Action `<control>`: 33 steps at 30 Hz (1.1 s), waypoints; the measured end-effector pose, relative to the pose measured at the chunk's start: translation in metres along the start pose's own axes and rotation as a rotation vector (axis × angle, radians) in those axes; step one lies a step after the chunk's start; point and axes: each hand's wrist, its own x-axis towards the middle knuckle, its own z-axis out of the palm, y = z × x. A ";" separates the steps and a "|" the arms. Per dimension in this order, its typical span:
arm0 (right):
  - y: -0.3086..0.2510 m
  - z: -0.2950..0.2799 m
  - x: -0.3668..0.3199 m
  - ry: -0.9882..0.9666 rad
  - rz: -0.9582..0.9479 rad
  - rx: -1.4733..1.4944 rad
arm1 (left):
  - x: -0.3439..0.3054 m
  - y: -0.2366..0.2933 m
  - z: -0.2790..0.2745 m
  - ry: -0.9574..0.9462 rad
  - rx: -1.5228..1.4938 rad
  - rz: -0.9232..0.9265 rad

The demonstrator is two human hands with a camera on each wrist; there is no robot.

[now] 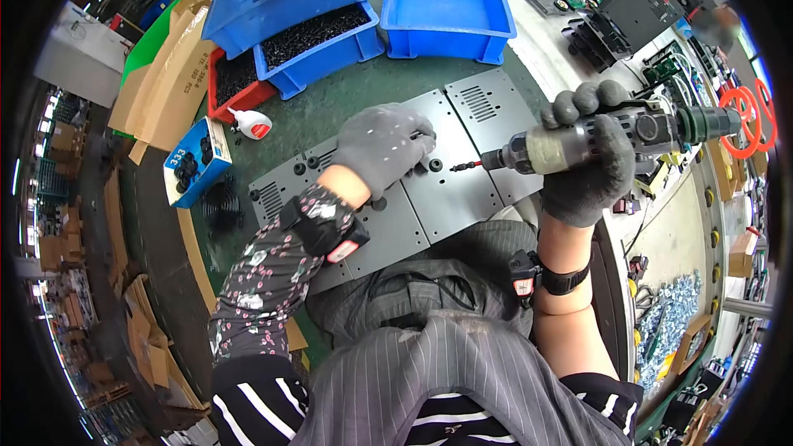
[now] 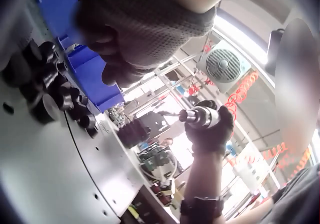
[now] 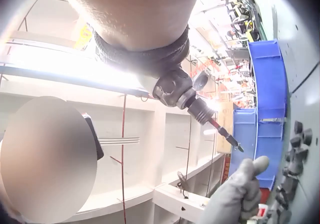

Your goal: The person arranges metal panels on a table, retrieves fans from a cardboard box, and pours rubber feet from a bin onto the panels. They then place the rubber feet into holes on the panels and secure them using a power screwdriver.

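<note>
My gloved right hand point(image 1: 586, 173) grips an electric screwdriver point(image 1: 549, 151), its red-and-dark bit point(image 1: 467, 166) pointing left above the grey metal panels point(image 1: 454, 206). At the bit's end, a small screw-like tip point(image 3: 240, 148) shows in the right wrist view. My gloved left hand point(image 1: 380, 144) is over the panels, fingers curled, just left of the bit; I cannot tell whether they hold something small. Beneath and around it, several black rubber feet point(image 2: 49, 106) lie in a cluster on the panel. One black foot point(image 1: 435, 165) sits between that hand and the bit.
Behind the panels stand blue bins point(image 1: 446, 4), one holding many small black parts point(image 1: 318, 35). A red bin point(image 1: 235, 83), white bottle point(image 1: 252, 124) and small blue box point(image 1: 198, 161) are at left. Electronics point(image 1: 619, 25) and a coiled red hose point(image 1: 743, 120) are at right.
</note>
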 end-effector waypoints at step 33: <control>0.081 0.002 0.093 -0.156 0.127 -0.607 | 0.071 -0.020 0.018 -0.016 0.000 0.072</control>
